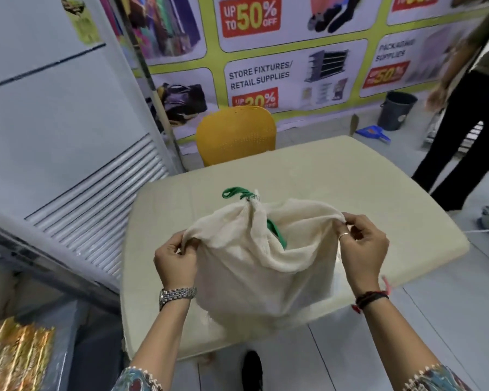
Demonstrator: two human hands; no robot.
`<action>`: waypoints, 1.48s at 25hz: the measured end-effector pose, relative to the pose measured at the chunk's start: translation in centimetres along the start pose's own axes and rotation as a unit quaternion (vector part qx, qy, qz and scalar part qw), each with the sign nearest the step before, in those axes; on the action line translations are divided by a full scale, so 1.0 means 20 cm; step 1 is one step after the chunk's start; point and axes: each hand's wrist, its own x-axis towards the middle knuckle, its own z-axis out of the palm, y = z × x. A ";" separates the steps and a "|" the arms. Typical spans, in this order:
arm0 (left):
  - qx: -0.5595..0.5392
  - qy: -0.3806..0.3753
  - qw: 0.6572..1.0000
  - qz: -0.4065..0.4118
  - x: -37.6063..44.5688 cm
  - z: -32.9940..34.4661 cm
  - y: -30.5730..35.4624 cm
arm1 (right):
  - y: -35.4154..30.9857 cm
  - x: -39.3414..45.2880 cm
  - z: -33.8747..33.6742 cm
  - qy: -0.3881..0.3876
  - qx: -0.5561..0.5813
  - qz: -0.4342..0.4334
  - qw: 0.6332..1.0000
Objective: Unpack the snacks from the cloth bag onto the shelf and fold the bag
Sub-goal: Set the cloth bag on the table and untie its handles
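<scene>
Two hands hold a cream cloth bag (254,258) over the table (350,179), left hand (175,261) and right hand (362,249) each pinching its rim and pulling apart, seemingly to open it. Something green (277,232) shows inside; gold snack packets (14,359) sit lower left.

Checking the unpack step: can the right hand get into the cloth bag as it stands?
Probably yes. Both hands pinch the cloth bag rim apart, so the mouth gapes; the right hand sits at its edge but must release first.
</scene>
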 end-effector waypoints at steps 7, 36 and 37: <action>0.042 -0.089 0.992 -0.076 0.34 0.00 -0.35 | 0.15 0.13 0.46 -0.019 -0.078 0.042 0.996; 0.076 -0.192 0.977 -0.041 0.34 0.08 -0.10 | 0.03 0.27 0.87 -0.525 -0.199 -0.206 0.802; 0.088 -0.226 0.969 -0.043 0.35 0.13 -0.07 | 0.02 0.27 0.87 -0.522 -0.212 -0.232 0.793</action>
